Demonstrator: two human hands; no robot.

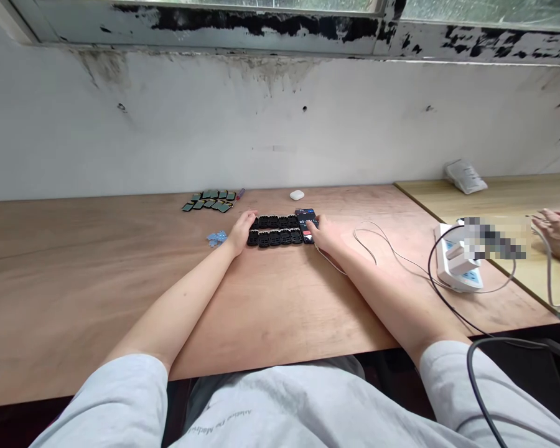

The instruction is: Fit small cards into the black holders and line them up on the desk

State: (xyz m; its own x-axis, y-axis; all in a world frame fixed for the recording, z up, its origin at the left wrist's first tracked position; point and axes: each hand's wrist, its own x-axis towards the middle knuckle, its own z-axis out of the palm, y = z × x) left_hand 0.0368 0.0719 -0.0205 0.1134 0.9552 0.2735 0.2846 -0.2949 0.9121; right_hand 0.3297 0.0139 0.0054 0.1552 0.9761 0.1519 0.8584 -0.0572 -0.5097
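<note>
Two rows of small black plastic parts (274, 238) lie on the wooden table in front of me. At their left end rests my left hand (241, 233), its fingers stretched out along the side of the rows. A phone (303, 214) with a lit screen, showing what looks like a timer, lies against the right end of the rows. My right hand (325, 233) is at the phone's right edge, with its fingers extended and a digit over the screen. Neither hand lifts anything.
Several green-and-black flat pieces (210, 204) lie at back left beside a small purplish tool (241, 194). Blue bits (216, 238) sit left of my hand. A white case (297, 195), power strip (471, 281), cables and a white packet (466, 177) stand around; another person's hand (557, 233) is far right.
</note>
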